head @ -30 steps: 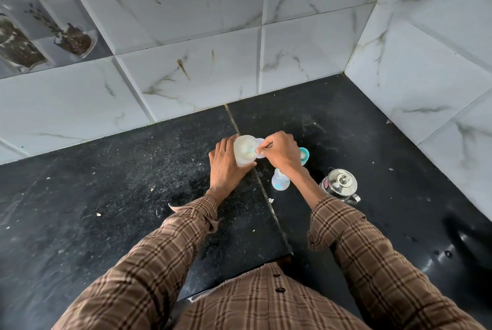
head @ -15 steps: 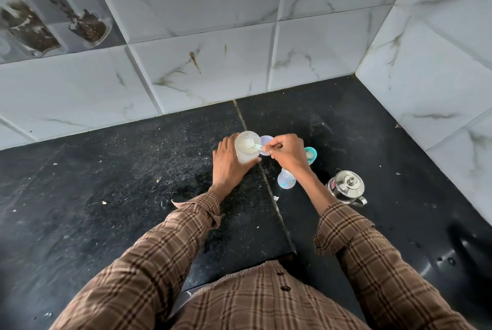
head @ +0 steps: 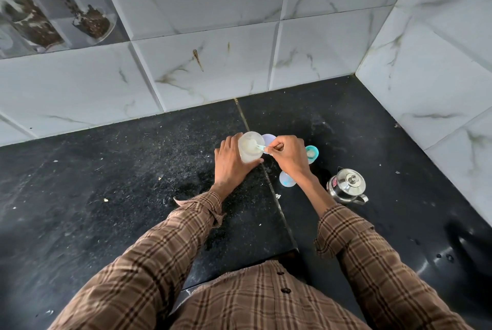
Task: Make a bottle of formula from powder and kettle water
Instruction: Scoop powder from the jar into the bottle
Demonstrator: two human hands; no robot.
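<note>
- Nearest the camera, two brown checked sleeves (head: 149, 257) reach out over the black stone bench (head: 106, 170), which is speckled with crumbs.
- Off to the right stands the small steel kettle (head: 347, 186), lid on, apart from both hands.
- Just beside the right wrist sits a clear dome-shaped cap (head: 286, 180) on the bench, partly hidden by the forearm.
- Here's the left hand (head: 231, 163): its grip is wrapped round the side of the translucent bottle (head: 249, 146), thumb at the near side, fingers round the far-left side, holding it upright on the bench.
- The bottle stands at the seam between the two slabs, mouth open, with pale white contents showing inside.
- The right hand (head: 288, 155) pinches the handle of a small teal scoop (head: 260, 146) between thumb and curled fingers; the scoop's end is over the bottle's mouth.
- Right behind that hand, a teal-rimmed ring (head: 312, 153) with something pale in its middle; what it is exactly, I can't tell.
- Peeking out between bottle and right hand, a pale lilac round lid (head: 269, 139).
- At the back, white marble-look wall tiles (head: 213, 68) meet in the corner.
</note>
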